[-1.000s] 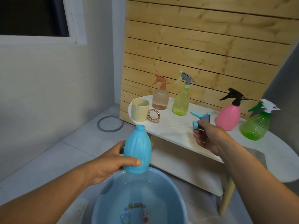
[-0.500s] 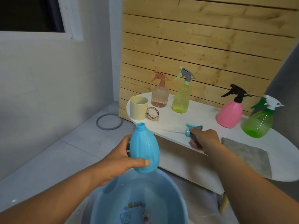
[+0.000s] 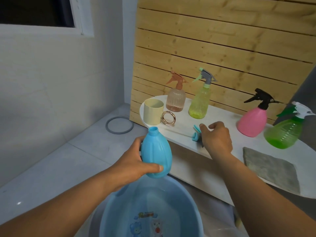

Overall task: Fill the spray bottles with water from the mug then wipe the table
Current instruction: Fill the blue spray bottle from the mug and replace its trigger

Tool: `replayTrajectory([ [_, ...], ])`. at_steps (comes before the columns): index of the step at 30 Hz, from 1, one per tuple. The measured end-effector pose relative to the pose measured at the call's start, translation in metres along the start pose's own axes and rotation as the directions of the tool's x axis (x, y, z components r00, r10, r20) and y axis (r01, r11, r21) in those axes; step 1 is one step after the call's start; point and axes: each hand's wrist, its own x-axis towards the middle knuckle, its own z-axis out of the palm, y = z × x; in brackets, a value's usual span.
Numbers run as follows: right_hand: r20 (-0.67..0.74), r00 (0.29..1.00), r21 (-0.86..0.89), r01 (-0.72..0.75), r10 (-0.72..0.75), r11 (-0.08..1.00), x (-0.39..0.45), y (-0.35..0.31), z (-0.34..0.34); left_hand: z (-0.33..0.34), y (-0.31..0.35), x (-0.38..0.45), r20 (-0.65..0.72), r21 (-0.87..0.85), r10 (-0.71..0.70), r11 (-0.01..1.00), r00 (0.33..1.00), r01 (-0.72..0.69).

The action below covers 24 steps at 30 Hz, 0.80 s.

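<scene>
My left hand [image 3: 135, 165] grips the blue bottle [image 3: 156, 153] around its belly, fingers and thumb wrapped, neck uncapped and pointing up, held in the air above the blue basin [image 3: 188, 202] and just off the front edge of the white surface [image 3: 222, 142]. My right hand [image 3: 216, 138] rests over the blue sprayer head [image 3: 196, 132] lying on the surface, fingers loosely bent; I cannot tell whether they pinch it or only touch it. The cream mug [image 3: 153, 111] stands at the left end of the surface, beyond the bottle's mouth, with a gold ring [image 3: 169, 118] touching its right side. Right of the mug stand the peach bottle [image 3: 176, 98], the yellow-green one [image 3: 200, 103], the pink one [image 3: 253, 120] and the green one [image 3: 285, 132]; the grey cloth [image 3: 271, 168] lies near the front edge, well right of the mug. I judge the next move is to let the sprayer head lie, take the mug by its side, and pour slowly into the narrow neck, keeping the bottle upright and over the basin so spills land there.
</scene>
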Motion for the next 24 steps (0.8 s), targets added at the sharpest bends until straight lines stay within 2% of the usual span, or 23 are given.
replayTrajectory([
  [3,0.046,0.97,0.159,0.229,-0.239,0.96,-0.007,-0.025,0.0,-0.003,-0.001,0.003,-0.031,0.005,-0.007,1.0,0.999,0.007],
  [6,0.205,0.9,0.121,0.367,-0.385,0.922,-0.004,-0.065,0.004,-0.006,-0.003,0.009,-0.058,0.035,-0.012,0.999,0.998,0.014],
  [11,0.523,0.79,-0.126,0.443,-0.321,0.887,0.025,-0.107,0.034,-0.005,-0.008,0.014,-0.058,0.079,-0.008,0.997,0.998,0.012],
  [14,0.636,0.725,-0.147,0.452,-0.266,0.88,0.029,-0.111,0.047,-0.002,-0.01,0.017,-0.048,0.093,0.01,0.996,0.999,-0.005],
  [16,0.629,0.725,-0.093,0.43,-0.282,0.898,0.032,-0.108,0.055,-0.001,-0.012,0.018,-0.037,0.099,0.026,0.995,0.999,-0.022],
  [19,0.576,0.753,0.076,0.339,-0.319,0.938,0.027,-0.107,0.054,-0.004,-0.015,0.017,-0.049,0.104,0.045,0.994,0.998,-0.04],
  [24,0.487,0.777,0.272,0.298,-0.398,0.915,0.003,-0.127,0.009,-0.011,-0.027,0.011,-0.091,0.124,0.053,0.991,0.994,-0.041],
])
